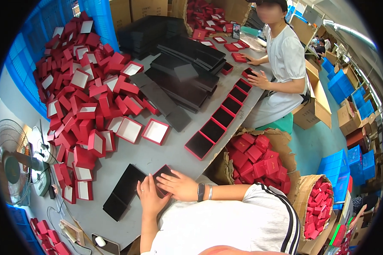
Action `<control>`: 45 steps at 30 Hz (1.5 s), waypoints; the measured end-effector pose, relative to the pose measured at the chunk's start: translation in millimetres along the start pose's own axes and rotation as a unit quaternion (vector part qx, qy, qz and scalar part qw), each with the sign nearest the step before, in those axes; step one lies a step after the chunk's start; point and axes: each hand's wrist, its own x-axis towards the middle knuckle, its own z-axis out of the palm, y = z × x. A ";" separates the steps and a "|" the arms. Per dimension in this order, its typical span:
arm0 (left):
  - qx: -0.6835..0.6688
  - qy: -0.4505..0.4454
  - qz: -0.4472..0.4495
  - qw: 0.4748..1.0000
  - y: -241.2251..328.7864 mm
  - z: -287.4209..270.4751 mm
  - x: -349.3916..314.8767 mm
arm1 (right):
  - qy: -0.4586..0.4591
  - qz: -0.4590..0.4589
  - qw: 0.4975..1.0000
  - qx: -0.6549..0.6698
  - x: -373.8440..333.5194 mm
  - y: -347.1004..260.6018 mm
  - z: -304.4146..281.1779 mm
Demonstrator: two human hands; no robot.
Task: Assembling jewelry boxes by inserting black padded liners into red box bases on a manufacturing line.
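Observation:
A small red box [164, 171] with a black insert lies on the table's near edge, partly hidden under my hands. My right hand [178, 185] rests over it, fingers stretched flat across the black inside. Against the box's left side is my left hand [151, 197], its fingers extended and apart and its thumb near the box's lower corner. Just left of that hand lie black rectangular pads [125, 193], touching or very near its fingertips. A row of red boxes with black insides [212, 129] runs diagonally beyond my hands.
A large heap of red boxes with white insides [89, 93] covers the left. Black sheets [181, 72] are stacked mid-table. A person in white [285, 55] handles boxes at the far right. Cartons of red boxes [259, 159] stand beside my right arm. A fan [12, 165] stands left.

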 end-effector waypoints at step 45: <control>-0.020 0.018 -0.032 0.999 -1.7 4.1 3.8 | 0.003 0.024 0.998 0.053 12.7 9.6 -38.3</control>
